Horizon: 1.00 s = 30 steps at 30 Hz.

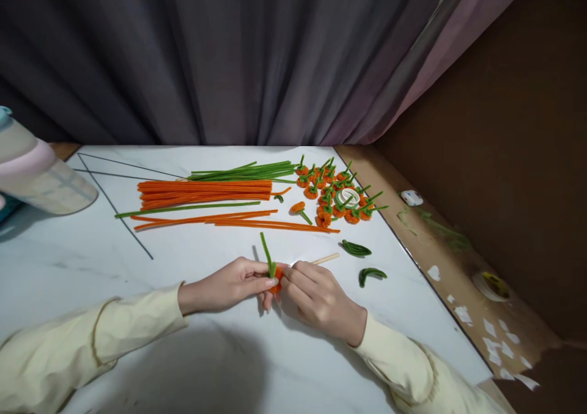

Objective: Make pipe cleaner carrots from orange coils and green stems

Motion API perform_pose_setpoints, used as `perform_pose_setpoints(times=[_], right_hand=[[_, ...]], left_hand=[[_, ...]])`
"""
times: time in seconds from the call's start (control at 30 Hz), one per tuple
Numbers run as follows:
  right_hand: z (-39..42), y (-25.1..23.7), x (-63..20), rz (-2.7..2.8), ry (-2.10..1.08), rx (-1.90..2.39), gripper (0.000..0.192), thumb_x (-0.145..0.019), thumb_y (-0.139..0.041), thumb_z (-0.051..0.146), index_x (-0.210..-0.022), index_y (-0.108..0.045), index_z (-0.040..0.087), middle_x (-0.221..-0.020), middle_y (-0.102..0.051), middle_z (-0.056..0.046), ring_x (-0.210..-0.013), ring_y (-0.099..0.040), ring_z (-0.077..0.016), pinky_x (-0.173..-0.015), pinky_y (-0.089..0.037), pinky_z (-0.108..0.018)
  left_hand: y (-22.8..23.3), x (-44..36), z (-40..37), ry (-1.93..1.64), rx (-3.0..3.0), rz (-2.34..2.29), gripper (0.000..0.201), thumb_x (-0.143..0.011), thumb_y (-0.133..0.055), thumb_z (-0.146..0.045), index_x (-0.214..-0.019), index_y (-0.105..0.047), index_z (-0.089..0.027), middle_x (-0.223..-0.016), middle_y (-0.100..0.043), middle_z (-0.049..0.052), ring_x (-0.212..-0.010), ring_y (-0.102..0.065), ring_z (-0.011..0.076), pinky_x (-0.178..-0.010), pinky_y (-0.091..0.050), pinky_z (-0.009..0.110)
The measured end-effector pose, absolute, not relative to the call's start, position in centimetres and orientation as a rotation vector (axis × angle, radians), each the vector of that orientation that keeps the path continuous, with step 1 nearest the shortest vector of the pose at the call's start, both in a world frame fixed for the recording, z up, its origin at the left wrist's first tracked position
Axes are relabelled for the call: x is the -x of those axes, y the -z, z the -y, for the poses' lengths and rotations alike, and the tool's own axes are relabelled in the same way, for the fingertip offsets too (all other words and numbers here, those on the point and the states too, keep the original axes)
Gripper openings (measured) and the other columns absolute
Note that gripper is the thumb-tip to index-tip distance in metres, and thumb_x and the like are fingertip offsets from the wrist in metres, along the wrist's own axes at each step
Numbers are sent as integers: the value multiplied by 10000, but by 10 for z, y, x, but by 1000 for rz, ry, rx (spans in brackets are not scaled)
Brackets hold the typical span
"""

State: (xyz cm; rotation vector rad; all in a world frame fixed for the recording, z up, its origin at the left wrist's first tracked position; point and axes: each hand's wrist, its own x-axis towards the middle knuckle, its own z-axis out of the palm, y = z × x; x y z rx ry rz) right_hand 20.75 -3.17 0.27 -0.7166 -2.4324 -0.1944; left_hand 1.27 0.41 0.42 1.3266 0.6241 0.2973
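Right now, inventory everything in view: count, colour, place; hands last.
pleated fabric curtain: one, grey, back
marbled tabletop: one, white, below
banded bottle: one, pink-cream, left
straight lines: three, dark, left
fuzzy stem bundles: two, green/orange, centre
loose fuzzy stems: several, orange/green, centre
fuzzy pumpkin shapes: over a dozen, orange-green, centre right
flat ring: one, white, among those
curved fuzzy bunches: two, dark green, right
slim stick: one, tan, centre right
blocky item: one, white, right edge
round roll: one, pale, right edge
torn scraps: several, white, right edge
held fuzzy piece: one, orange-green, front centre
left hand, right hand: one each, cream-sleeved, at that piece
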Motion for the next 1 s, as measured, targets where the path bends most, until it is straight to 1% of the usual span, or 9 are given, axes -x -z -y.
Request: perform_pose_setpoints(times=[0.1,0.2,0.27,0.47,0.63,0.73,0.87,0.93,1.0], right_hand=[[31,-2,-207,2427,177,721,288,-912,-403,70,-664,-529,146,-634,-514,-47,-611,-429,-161,-562,-358,-270],[31,-3,-207,2432,180,728,300,-926,-379,85,-676,-531,151,-621,-511,-42,-605,-426,-163,-559,-355,-271],[30,-4,-208,2442,162,738,303,-935,-367,94,-688,-533,150,-618,-513,-42,-607,-428,-165,-555,-353,-270],[25,-6,-216,2474,-54,792,257,-930,-327,50,-860,-567,110,-732,-589,-72,-641,-450,-161,-557,-382,-263],[23,-6,-223,2458,-205,807,247,-922,-319,48,-984,-550,111,-844,-612,-95,-732,-501,-172,-599,-425,-274],[18,-9,-230,2493,-286,869,214,-926,-351,78,-1018,-539,122,-876,-604,-95,-787,-512,-184,-630,-435,-287],[11,-18,-240,2598,-456,1027,146,-912,-488,194,-1043,-533,146,-980,-575,-99,-922,-488,-218,-766,-443,-343],[11,-22,-241,2650,-502,1102,140,-881,-513,155,-1020,-534,153,-1001,-556,-96,-938,-476,-222,-785,-437,-353],[14,-23,-238,2716,-492,1174,202,-824,-501,59,-1003,-529,150,-987,-544,-92,-918,-476,-220,-773,-433,-351]], left_hand=[[-4,-13,-4,-300,-1325,-643,312,-879,-506,-382,-781,-637,-116,-704,-674,60,-705,-619,165,-735,-485,293],[-2,-14,-3,-316,-1286,-684,272,-861,-539,-367,-871,-644,-116,-807,-696,72,-790,-643,188,-794,-485,316],[-1,-14,-3,-326,-1261,-701,266,-853,-553,-363,-896,-641,-116,-826,-696,73,-807,-648,194,-800,-488,321],[-2,-14,-5,-365,-1233,-723,275,-854,-555,-362,-818,-636,-103,-753,-661,62,-699,-634,162,-726,-500,292],[-2,-15,-6,-385,-1204,-717,277,-850,-561,-358,-852,-645,-94,-821,-662,77,-694,-623,148,-707,-501,281],[-1,-13,-7,-374,-1210,-721,290,-852,-560,-361,-891,-648,-87,-848,-668,91,-699,-630,152,-707,-503,286],[-1,-12,-7,-348,-1219,-712,293,-854,-565,-360,-904,-653,-85,-779,-675,77,-696,-636,155,-720,-500,290],[-3,-12,-7,-334,-1219,-715,299,-852,-569,-363,-900,-655,-81,-745,-674,73,-683,-633,153,-718,-496,288],[-4,-11,-6,-324,-1215,-711,313,-850,-569,-374,-874,-651,-73,-736,-672,79,-667,-624,147,-697,-492,281]])
